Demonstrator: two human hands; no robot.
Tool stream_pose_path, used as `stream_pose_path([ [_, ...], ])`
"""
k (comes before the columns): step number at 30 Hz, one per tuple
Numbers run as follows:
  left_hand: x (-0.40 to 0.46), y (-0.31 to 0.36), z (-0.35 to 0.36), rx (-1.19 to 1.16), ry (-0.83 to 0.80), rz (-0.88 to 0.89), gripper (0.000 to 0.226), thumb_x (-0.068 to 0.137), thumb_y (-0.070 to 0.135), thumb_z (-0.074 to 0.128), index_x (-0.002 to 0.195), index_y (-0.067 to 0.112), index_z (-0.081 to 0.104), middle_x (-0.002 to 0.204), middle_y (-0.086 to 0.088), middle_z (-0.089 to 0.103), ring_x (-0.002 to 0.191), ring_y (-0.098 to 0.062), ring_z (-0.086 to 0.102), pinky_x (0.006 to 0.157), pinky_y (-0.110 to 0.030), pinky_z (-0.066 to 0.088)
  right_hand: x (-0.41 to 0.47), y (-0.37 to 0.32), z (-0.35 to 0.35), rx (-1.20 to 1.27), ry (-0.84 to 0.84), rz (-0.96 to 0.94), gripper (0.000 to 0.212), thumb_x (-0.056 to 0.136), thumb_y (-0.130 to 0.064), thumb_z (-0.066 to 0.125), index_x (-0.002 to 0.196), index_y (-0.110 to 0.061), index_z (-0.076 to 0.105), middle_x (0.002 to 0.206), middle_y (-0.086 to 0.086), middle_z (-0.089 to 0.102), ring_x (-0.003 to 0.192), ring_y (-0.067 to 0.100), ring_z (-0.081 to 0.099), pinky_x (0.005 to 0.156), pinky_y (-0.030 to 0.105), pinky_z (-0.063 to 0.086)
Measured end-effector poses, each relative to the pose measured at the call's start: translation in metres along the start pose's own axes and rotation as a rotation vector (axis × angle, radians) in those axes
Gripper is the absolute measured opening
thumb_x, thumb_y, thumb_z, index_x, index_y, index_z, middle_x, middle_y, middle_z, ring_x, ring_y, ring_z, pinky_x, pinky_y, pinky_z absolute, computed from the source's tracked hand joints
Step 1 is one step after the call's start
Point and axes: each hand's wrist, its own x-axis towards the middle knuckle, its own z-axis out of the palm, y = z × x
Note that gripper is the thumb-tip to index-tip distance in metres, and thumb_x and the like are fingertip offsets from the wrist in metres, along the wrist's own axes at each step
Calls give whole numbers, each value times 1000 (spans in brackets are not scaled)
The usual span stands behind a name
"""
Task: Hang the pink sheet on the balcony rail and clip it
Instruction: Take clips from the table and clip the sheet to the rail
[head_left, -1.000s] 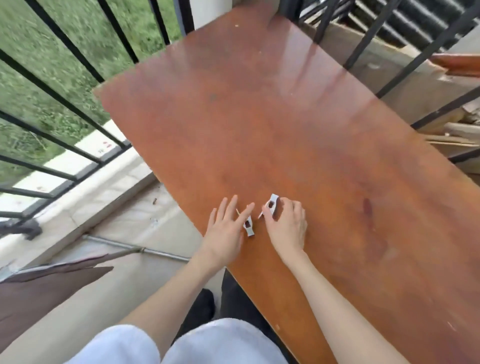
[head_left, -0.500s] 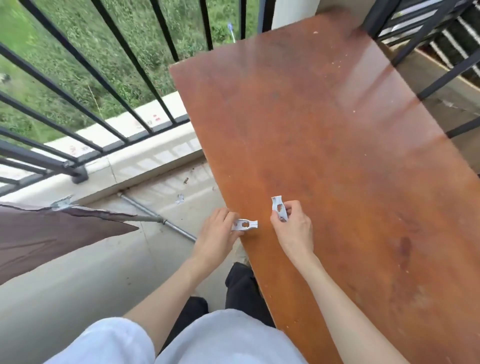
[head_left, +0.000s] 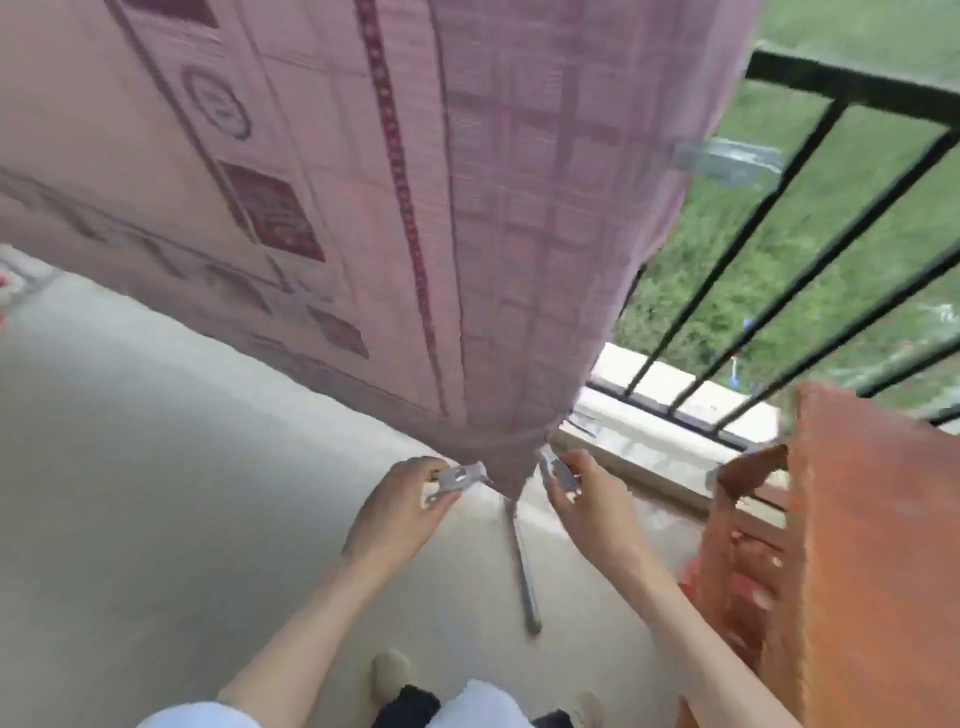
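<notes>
The pink patterned sheet (head_left: 395, 197) hangs down from above and fills the upper left and middle of the head view. Its lowest corner ends just above my hands. My left hand (head_left: 400, 512) grips a white clip (head_left: 457, 480) beside that corner. My right hand (head_left: 582, 499) grips a second white clip (head_left: 558, 473) on the corner's other side. The black balcony rail (head_left: 852, 88) runs at the upper right, and the sheet drapes over it further left. A blurred pale clip-like thing (head_left: 727, 161) sits at the sheet's right edge near the rail.
A reddish-brown wooden table (head_left: 878, 545) stands at the right, close to my right arm. A metal rod (head_left: 522, 566) lies on the concrete floor (head_left: 130, 493) below the sheet. A low ledge (head_left: 649, 457) runs under the railing, with grass beyond. My feet show at the bottom.
My hands lifted the two clips off the table. The view swung left from the table to the hanging sheet, and both hands now hold the clips at its lower corner.
</notes>
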Motion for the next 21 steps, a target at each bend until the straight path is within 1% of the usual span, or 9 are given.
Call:
stream_pose_path([
  [3, -3, -74, -91, 1, 160, -118, 26, 83, 25, 65, 107, 15, 61, 106, -1, 63, 101, -19, 57, 80, -27, 40, 26, -102, 50, -55, -47, -194, 24, 91, -22, 54, 111, -10, 57, 102, 15, 68, 92, 39, 62, 70, 39, 44],
  [5, -9, -123, -149, 4, 296, -207, 23, 83, 24, 65, 104, 14, 62, 103, -2, 64, 99, -21, 58, 76, -27, 39, 37, -169, 88, -45, -75, -308, 23, 91, -19, 54, 111, -8, 58, 95, 15, 68, 87, 39, 62, 65, 38, 39],
  [6, -14, -143, -176, 3, 365, -263, 22, 83, 23, 65, 102, 13, 63, 101, -2, 64, 98, -22, 58, 74, -27, 38, 40, -200, 106, -36, -87, -345, 20, 91, -20, 55, 108, -9, 58, 88, 11, 68, 84, 36, 62, 62, 34, 35],
  [8, -26, -177, -224, 4, 496, -354, 20, 83, 23, 66, 99, 11, 63, 99, -4, 65, 96, -26, 59, 74, -29, 39, 49, -255, 143, -37, -127, -436, 16, 91, -28, 54, 101, -16, 58, 73, -9, 60, 74, 25, 59, 53, 23, 29],
  [10, -35, -206, -263, 22, 588, -411, 23, 83, 25, 65, 101, 11, 63, 101, -4, 66, 96, -27, 59, 75, -31, 40, 63, -306, 179, -21, -211, -513, 14, 90, -32, 54, 97, -20, 57, 67, -15, 53, 67, 17, 55, 49, 18, 30],
  [12, -40, -232, -298, 21, 643, -465, 24, 85, 29, 63, 104, 15, 62, 104, -1, 65, 98, -24, 59, 78, -32, 42, 77, -357, 209, -2, -297, -569, 15, 90, -31, 54, 100, -22, 58, 72, -13, 56, 65, 13, 52, 49, 19, 32],
  [16, -31, -289, -365, -8, 759, -529, 22, 84, 29, 63, 103, 18, 61, 103, 2, 66, 99, -21, 59, 79, -30, 41, 103, -456, 263, 100, -405, -662, 20, 91, -42, 49, 98, -25, 57, 75, -12, 57, 64, 2, 50, 50, 19, 33],
  [19, 2, -332, -429, -4, 814, -526, 21, 84, 27, 64, 102, 16, 62, 101, 1, 66, 98, -20, 59, 76, -27, 39, 136, -531, 303, 166, -461, -726, 26, 91, -36, 52, 115, -29, 54, 96, -13, 62, 85, 4, 55, 62, 15, 40],
  [21, 31, -358, -475, 9, 856, -517, 22, 84, 27, 64, 102, 16, 62, 101, 1, 66, 97, -20, 58, 74, -26, 37, 165, -581, 328, 169, -463, -798, 30, 91, -32, 53, 120, -28, 53, 102, -12, 62, 90, 6, 57, 63, 7, 37],
])
